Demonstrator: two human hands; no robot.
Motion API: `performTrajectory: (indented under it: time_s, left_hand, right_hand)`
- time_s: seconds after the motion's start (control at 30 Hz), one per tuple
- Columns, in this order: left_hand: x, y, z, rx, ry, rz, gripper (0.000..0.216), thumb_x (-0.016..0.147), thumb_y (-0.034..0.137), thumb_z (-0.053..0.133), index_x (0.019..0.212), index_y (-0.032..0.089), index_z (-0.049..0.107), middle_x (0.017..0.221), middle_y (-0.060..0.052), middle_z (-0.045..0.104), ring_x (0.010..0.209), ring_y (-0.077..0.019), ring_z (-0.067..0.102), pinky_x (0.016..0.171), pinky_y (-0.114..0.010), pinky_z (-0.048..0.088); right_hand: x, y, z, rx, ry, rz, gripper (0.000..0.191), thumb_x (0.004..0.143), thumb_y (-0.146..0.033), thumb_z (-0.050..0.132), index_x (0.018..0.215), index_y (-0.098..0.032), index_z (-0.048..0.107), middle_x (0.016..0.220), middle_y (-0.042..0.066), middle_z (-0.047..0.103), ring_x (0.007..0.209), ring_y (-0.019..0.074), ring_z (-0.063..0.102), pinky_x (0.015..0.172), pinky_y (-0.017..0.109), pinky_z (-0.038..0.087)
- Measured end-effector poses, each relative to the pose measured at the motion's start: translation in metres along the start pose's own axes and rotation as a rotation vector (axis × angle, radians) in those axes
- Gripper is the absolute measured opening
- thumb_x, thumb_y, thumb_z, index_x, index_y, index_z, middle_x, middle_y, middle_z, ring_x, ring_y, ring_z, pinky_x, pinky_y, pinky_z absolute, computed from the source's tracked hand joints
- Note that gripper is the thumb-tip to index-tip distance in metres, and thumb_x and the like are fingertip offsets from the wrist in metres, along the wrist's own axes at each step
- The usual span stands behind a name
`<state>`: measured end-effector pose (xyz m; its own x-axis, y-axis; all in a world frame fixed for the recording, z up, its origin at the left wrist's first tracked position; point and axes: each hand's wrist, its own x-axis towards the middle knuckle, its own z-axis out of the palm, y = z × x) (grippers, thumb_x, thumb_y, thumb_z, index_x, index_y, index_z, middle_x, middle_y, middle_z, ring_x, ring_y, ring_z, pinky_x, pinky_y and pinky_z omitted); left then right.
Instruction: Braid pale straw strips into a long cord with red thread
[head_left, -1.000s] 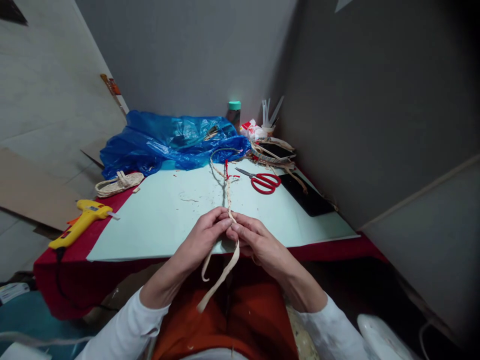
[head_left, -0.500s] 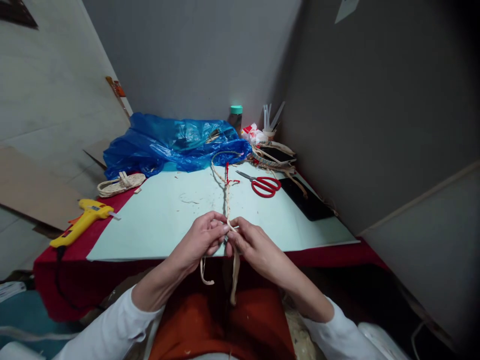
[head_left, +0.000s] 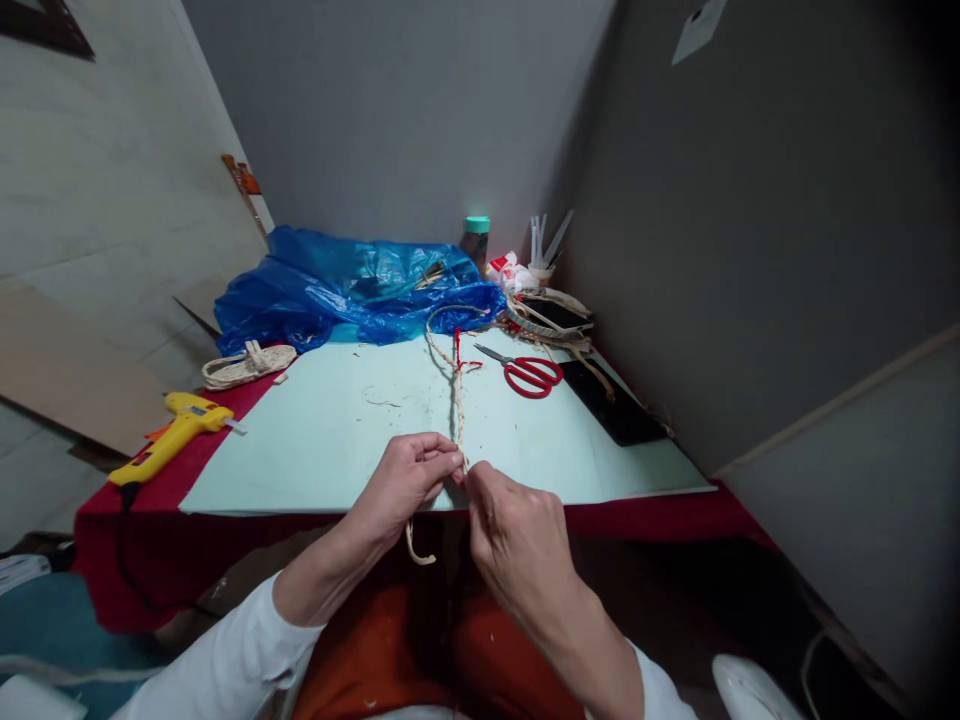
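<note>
Over rolls the right hand [head_left: 517, 525], its back now turned up to the camera where a moment ago its fingers showed, and the long loose strand that dangled below the hands has gone out of sight behind it. Both hands sit at the near edge of the pale green mat [head_left: 337, 430], knuckles almost touching. The left hand [head_left: 409, 480] has its grip pinched tight, thumb against fingertips, on the near end of the straw braid [head_left: 457, 400]. A short curled strand [head_left: 420, 552] hangs from under that hand, just off the mat's near edge. The right hand meets the braid at the same spot, but its fingers are curled under and hidden, so I cannot tell whether its grip is clamped on anything.

From the hands the braid runs straight up the middle of the mat to a knot of red thread [head_left: 457, 347] near the mat's far edge. Red scissors [head_left: 529, 373] lie on the mat just right of that knot. A crumpled blue plastic bag [head_left: 352, 290] is heaped along the mat's far edge. Off the mat's left side, on the red tabletop [head_left: 135, 510], lie a yellow glue gun [head_left: 176, 435] and a small coil of straw [head_left: 247, 365]. A black slab [head_left: 611, 400] lies along the mat's right edge
</note>
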<state>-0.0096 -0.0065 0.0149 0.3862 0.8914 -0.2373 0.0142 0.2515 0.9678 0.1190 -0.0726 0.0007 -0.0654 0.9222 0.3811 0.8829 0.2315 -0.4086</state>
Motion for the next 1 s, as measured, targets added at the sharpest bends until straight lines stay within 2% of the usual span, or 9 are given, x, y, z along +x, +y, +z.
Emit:
performTrajectory:
  time_s: [0.2, 0.37, 0.47, 0.6, 0.77, 0.9, 1.0]
  left_hand:
    - [0.003, -0.002, -0.006, -0.033, -0.074, 0.0, 0.016, 0.074, 0.026, 0.065, 0.078, 0.011, 0.061, 0.066, 0.0, 0.059, 0.04, 0.0, 0.026, 0.04, -0.018, 0.01]
    - [0.006, -0.001, -0.005, -0.033, -0.07, -0.029, 0.02, 0.072, 0.03, 0.07, 0.074, 0.012, 0.061, 0.051, 0.008, 0.042, 0.038, -0.0007, 0.021, 0.039, -0.019, 0.009]
    - [0.007, -0.001, -0.003, -0.033, -0.062, -0.023, 0.019, 0.072, 0.03, 0.069, 0.072, 0.013, 0.061, 0.05, 0.007, 0.046, 0.036, -0.0004, 0.02, 0.038, -0.02, 0.008]
    - [0.004, -0.002, -0.001, -0.065, -0.052, 0.019, 0.016, 0.074, 0.026, 0.068, 0.076, 0.01, 0.066, 0.065, -0.001, 0.062, 0.038, 0.0, 0.028, 0.039, -0.019, 0.012]
    - [0.0, -0.003, -0.006, -0.148, -0.073, 0.001, 0.017, 0.075, 0.025, 0.068, 0.082, 0.01, 0.069, 0.079, -0.008, 0.07, 0.041, 0.001, 0.03, 0.041, -0.018, 0.016]
    - [0.0, -0.003, -0.009, -0.204, -0.086, -0.033, 0.018, 0.072, 0.025, 0.071, 0.082, 0.011, 0.066, 0.072, -0.004, 0.067, 0.039, 0.0018, 0.024, 0.039, -0.018, 0.011]
    - [0.002, -0.002, -0.009, -0.232, -0.103, -0.036, 0.019, 0.071, 0.024, 0.072, 0.082, 0.01, 0.065, 0.07, -0.002, 0.064, 0.04, 0.0021, 0.024, 0.039, -0.018, 0.009]
  right_hand:
    - [-0.005, -0.001, 0.002, 0.033, 0.066, -0.065, 0.021, 0.086, -0.008, 0.038, 0.08, -0.017, 0.055, 0.064, 0.002, 0.061, 0.05, 0.0124, 0.05, 0.051, 0.027, 0.022]
    - [-0.001, 0.01, -0.016, 0.337, -0.052, 0.111, 0.032, 0.096, -0.029, 0.039, 0.067, -0.02, 0.046, 0.054, -0.003, 0.049, 0.047, 0.0101, 0.04, 0.052, 0.023, 0.027]
    - [-0.002, 0.011, -0.024, 0.482, -0.093, 0.188, 0.038, 0.097, -0.037, 0.039, 0.063, -0.021, 0.041, 0.051, -0.004, 0.044, 0.048, 0.0101, 0.039, 0.052, 0.023, 0.029]
    - [-0.01, 0.004, -0.015, 0.423, -0.096, 0.135, 0.033, 0.098, -0.032, 0.037, 0.068, -0.021, 0.042, 0.056, -0.003, 0.044, 0.047, 0.0096, 0.034, 0.051, 0.024, 0.025]
    - [-0.018, 0.001, -0.001, 0.139, -0.061, -0.036, 0.024, 0.093, -0.016, 0.037, 0.072, -0.019, 0.05, 0.056, -0.001, 0.051, 0.046, 0.0109, 0.036, 0.052, 0.028, 0.02]
    - [-0.009, 0.007, -0.019, 0.121, -0.116, -0.094, 0.025, 0.095, -0.022, 0.04, 0.076, -0.019, 0.057, 0.063, 0.001, 0.058, 0.053, 0.0127, 0.045, 0.055, 0.027, 0.025]
    - [0.009, 0.015, -0.033, 0.27, -0.01, -0.009, 0.027, 0.097, -0.03, 0.041, 0.082, -0.019, 0.061, 0.076, 0.004, 0.063, 0.072, 0.0158, 0.054, 0.068, 0.026, 0.035]
